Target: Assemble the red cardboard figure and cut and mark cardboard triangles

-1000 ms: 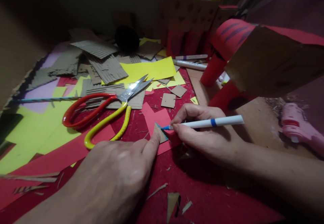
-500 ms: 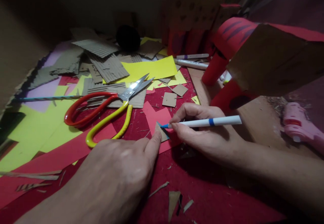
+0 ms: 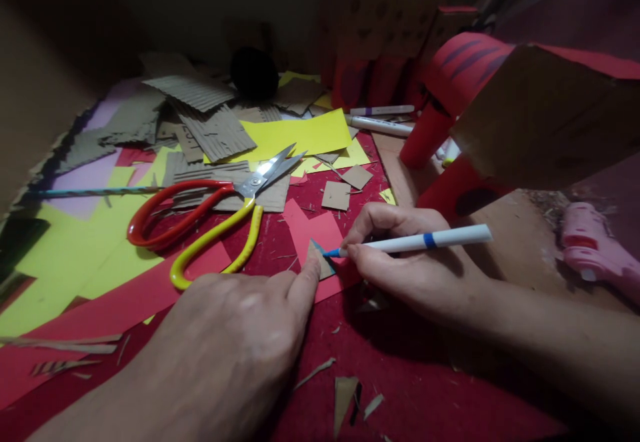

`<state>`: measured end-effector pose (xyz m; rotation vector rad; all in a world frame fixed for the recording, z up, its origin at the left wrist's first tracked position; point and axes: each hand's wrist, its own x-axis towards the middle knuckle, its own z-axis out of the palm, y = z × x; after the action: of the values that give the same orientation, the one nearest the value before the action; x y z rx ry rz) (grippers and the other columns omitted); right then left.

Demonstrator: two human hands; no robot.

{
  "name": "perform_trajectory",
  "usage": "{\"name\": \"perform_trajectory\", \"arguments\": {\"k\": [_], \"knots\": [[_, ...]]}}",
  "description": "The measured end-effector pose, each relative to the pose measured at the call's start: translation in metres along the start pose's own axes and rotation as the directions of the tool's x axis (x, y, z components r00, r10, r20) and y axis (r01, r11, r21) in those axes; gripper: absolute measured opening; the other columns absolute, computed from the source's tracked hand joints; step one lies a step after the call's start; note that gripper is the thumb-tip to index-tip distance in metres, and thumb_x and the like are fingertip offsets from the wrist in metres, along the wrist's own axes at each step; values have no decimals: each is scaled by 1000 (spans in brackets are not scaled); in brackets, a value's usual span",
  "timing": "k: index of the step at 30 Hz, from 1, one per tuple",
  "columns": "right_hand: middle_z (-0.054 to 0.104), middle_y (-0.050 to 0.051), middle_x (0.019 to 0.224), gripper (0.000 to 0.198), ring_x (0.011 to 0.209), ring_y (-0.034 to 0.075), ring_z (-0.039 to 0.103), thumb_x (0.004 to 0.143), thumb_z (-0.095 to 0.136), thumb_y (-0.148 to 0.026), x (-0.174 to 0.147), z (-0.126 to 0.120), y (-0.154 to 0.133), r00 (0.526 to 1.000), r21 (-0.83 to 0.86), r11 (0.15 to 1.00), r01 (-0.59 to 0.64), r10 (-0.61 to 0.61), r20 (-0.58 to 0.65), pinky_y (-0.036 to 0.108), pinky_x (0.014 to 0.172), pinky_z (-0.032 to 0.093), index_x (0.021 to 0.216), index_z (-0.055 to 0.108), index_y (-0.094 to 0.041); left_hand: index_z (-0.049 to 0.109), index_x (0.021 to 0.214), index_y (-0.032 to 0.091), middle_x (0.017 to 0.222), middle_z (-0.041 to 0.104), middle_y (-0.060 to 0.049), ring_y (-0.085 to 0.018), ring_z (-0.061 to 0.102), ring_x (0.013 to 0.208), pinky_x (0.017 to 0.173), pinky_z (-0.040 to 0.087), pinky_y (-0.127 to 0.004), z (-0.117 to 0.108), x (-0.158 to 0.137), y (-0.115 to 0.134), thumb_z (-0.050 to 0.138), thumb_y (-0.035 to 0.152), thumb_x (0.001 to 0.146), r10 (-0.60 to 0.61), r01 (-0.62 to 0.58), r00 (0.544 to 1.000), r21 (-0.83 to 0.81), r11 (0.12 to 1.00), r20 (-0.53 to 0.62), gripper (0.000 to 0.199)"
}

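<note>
In the head view, a small cardboard triangle (image 3: pixel 325 267) with blue along its edges lies on a cut piece of red paper (image 3: pixel 317 229). My left hand (image 3: pixel 235 335) pins it down with the index fingertip; its other fingers are mostly hidden under the hand. My right hand (image 3: pixel 410 259) pinches a white marker (image 3: pixel 457 236) with a blue band. The marker's blue tip touches the triangle's right edge or the paper just beside it. Just beyond my left hand lie scissors (image 3: pixel 254 185) with one red and one yellow handle, blades parted.
Corrugated cardboard scraps (image 3: pixel 215 129) and yellow paper (image 3: pixel 295 137) are heaped at the back. Red strips cover the left. Two small cardboard squares (image 3: pixel 335 195) lie beyond the triangle. A red-and-cardboard model (image 3: pixel 540 115) stands at right, near a pink glue gun (image 3: pixel 587 242).
The marker tip has slid slightly right and down along the triangle's edge, my right hand moving with it. My left hand stays in place.
</note>
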<state>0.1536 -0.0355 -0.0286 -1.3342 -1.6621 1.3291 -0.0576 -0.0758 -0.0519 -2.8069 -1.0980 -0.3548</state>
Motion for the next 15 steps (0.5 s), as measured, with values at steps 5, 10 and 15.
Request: {"name": "perform_trajectory", "arguments": {"k": [5, 10, 15], "knots": [[55, -5, 58, 11, 50, 8, 48, 76, 62, -10, 0, 1, 3, 1000, 25, 1000, 9, -9, 9, 17, 43, 37, 69, 60, -19, 49, 129, 13, 65, 64, -1, -19, 53, 45, 41, 25, -34, 0, -2, -1, 37, 8, 84, -14, 14, 1000, -1, 1000, 10, 47], [58, -4, 61, 7, 53, 9, 53, 79, 63, -14, 0, 0, 7, 999, 13, 999, 38, -38, 6, 17, 45, 39, 75, 63, -19, 45, 137, 12, 64, 63, 0, -19, 53, 46, 42, 25, -35, 2, -2, 0, 37, 8, 83, -26, 26, 1000, 5, 1000, 16, 54], [58, -4, 60, 6, 53, 10, 53, 77, 63, -14, 0, 0, 6, 1000, 11, 1000, 29, -29, 0, 18, 45, 39, 74, 63, -19, 46, 135, 11, 62, 62, 0, -19, 52, 43, 42, 23, -35, 2, -2, -1, 37, 9, 83, -24, 25, 1000, -13, 1000, 11, 53]]}}
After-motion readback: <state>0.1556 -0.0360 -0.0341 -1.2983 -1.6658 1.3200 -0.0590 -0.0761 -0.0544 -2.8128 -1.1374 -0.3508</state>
